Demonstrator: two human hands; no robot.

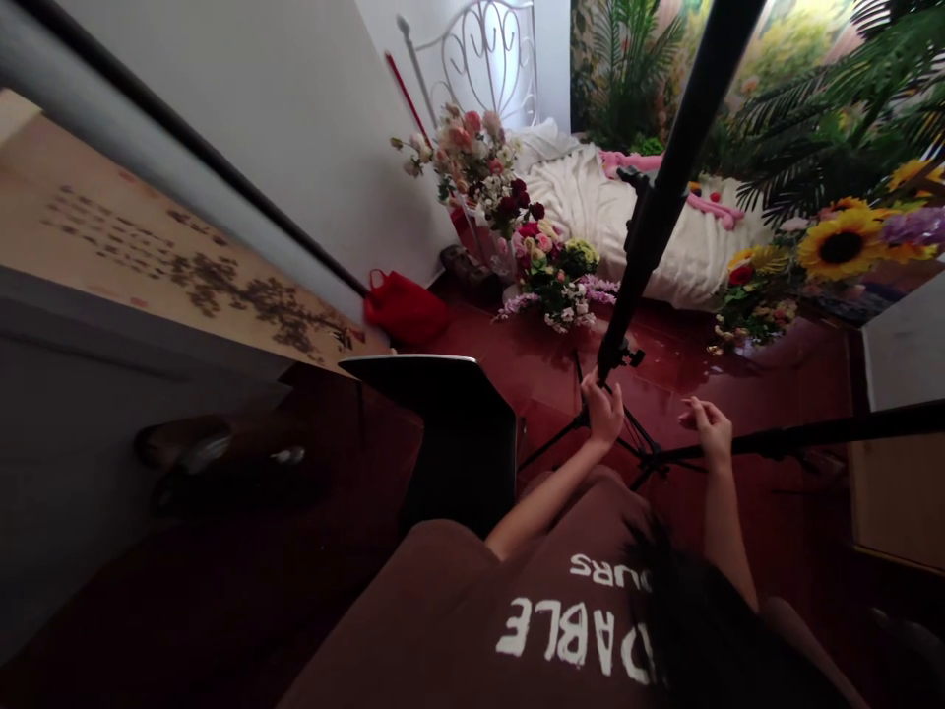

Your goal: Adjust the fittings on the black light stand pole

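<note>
A black light stand (641, 251) rises at a slant in front of me, its thin legs spread on the floor. My left hand (605, 412) has its fingers around the lower part of the pole, below a clamp knob (627, 354). To the right, apart from that pole, my right hand (713, 431) is held up with bent fingers drawn toward the thumb. Whatever may lie between those fingertips is too small to make out. Close beside the right wrist runs a second black pole (834, 430), nearly level in the view.
A black chair (465, 443) stands to my left, near a red bag (406, 307) and a printed panel (184, 266). Ahead are bunches of flowers (542, 241), a bed with white cloth (576, 192), and sunflowers (842, 241). Shiny red flooring (487, 340) lies below.
</note>
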